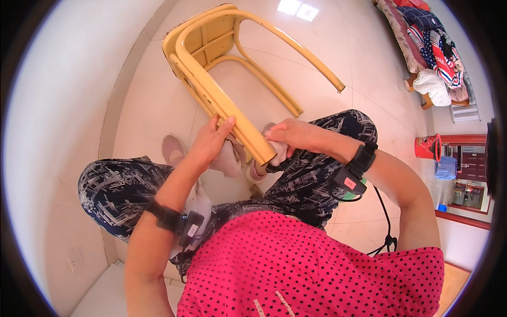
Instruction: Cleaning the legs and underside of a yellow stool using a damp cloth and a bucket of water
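Note:
A yellow metal stool lies tipped over on the tiled floor, its underside and tubular legs towards me. My left hand grips one pair of its legs partway along, thumb on top. A pale cloth hangs below that hand, close to my shoe. My right hand holds a bunched whitish rag beside the foot ends of the same legs. Part of the rag is hidden behind the tubes and my fingers. The other legs extend to the right, away from my hands.
My knees and shoes flank the stool legs. A white wall rises on the left. At the upper right, a wooden seat carries piled clothes. A red bucket and a blue bin stand farther right. A black cable hangs by my right arm.

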